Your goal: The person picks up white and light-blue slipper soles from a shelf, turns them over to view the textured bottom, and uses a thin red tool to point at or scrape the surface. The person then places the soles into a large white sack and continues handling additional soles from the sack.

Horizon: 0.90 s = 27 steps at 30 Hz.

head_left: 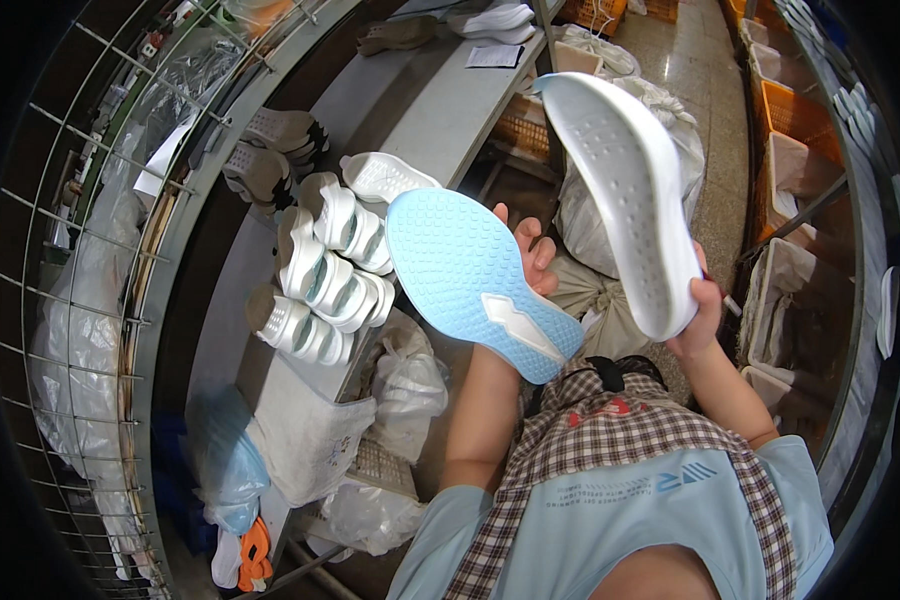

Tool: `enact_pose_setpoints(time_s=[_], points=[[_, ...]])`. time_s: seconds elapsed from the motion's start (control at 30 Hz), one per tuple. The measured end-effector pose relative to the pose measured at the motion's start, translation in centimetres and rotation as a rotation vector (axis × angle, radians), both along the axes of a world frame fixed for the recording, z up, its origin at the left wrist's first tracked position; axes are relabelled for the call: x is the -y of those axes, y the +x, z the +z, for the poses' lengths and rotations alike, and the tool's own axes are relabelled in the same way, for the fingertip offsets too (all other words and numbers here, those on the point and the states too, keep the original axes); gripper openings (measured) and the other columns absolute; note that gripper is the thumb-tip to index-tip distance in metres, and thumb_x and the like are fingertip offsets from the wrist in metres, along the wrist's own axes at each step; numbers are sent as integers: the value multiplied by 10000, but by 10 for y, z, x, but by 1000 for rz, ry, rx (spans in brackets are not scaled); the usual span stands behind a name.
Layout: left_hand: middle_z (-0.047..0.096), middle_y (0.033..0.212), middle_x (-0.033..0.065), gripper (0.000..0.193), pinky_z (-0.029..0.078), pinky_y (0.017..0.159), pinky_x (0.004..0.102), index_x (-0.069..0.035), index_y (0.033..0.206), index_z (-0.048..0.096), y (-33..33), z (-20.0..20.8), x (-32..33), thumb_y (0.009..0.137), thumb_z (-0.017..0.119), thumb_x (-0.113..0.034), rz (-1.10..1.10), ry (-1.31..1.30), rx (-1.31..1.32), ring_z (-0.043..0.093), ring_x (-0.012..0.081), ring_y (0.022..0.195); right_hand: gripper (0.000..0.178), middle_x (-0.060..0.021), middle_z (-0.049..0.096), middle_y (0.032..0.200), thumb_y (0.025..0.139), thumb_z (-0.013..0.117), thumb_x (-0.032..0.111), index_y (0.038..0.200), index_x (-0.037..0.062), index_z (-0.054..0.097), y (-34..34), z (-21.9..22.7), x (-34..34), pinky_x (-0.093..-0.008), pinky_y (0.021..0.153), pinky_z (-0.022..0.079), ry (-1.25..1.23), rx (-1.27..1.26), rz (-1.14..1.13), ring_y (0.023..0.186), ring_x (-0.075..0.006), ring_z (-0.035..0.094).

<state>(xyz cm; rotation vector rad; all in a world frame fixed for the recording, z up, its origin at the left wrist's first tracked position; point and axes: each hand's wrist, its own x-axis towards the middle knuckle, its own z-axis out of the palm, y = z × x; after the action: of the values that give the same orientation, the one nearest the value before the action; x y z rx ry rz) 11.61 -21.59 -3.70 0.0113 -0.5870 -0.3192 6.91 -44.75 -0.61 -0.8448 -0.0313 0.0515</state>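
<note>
A shoe sole (460,265) with a light blue textured underside and a white inset is in my left hand (536,255). My left fingers curl at its right edge, and the rest of that hand is hidden behind it. My right hand (702,315) is closed round the lower end of a white shoe sole (620,190), held upright with its dimpled grey inner face showing. A thin pen-like object (732,304) sticks out beside the right fingers; its kind is unclear. The two soles are apart.
Several white soles (340,265) are stacked on the grey bench (430,110) at left, with darker soles (270,150) behind. A wire mesh (80,250) borders the far left. White sacks (620,120) stand beyond my hands; orange crates (795,120) line the right.
</note>
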Motion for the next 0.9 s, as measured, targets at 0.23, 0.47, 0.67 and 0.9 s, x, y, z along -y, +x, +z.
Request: enact_pose_setpoints(time_s=[0.23,0.47,0.67,0.9], points=[[482,1283,178,562,500,867,409,-76,1345,397,-10,-44,15,930,413,-454,119,317,-600,534,293,1078,496,-234,377,1382,728,743,202,991,84,340,-5,-22,-21,-412,1071,224,-641,643,219,1294,-298,323],[494,1271,204,553,463,937,411,-19,1300,421,-23,-16,19,940,409,-438,79,562,-485,510,338,1142,381,-215,388,1387,770,653,93,996,62,348,4,-23,-17,-372,1055,241,-162,164,407,1244,-237,360],[350,1360,145,747,356,1007,411,-58,1417,102,-25,-10,32,890,611,-202,610,849,-430,400,267,1223,673,-169,309,1446,762,671,77,1318,46,295,17,-5,-9,-363,1081,251,-511,344,339,1355,-259,269],[313,1315,158,889,296,1037,406,-49,1429,10,-31,-11,40,790,625,13,1209,1459,11,366,263,1220,738,-146,437,1304,787,689,112,1387,72,263,9,-13,-18,-361,982,385,-847,395,214,1202,-254,449]])
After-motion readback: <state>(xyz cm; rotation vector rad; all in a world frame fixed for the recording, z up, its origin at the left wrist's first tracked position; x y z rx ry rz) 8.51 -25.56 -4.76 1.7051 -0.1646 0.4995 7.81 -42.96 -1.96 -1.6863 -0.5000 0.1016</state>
